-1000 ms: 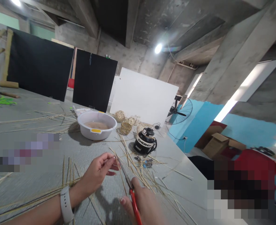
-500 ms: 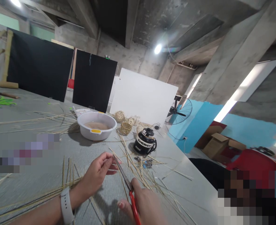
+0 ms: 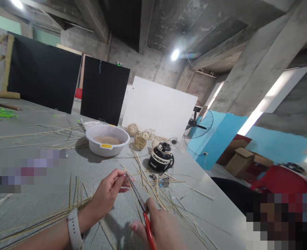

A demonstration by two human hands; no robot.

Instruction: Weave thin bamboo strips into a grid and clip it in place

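R fingers edged left, gripping scissors; L fingers pinch strip, inside tbl edge.

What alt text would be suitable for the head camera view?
The person's right grip holds red-handled scissors pointed toward the pinched left grip, above a grey table scattered with thin strips. Behind are a pale basin, woven balls and a black bottle.

We've got shiny metal scissors, smooth plastic-looking handles, matt woody-looking strips, plus a smooth plastic basin on our dull desk.
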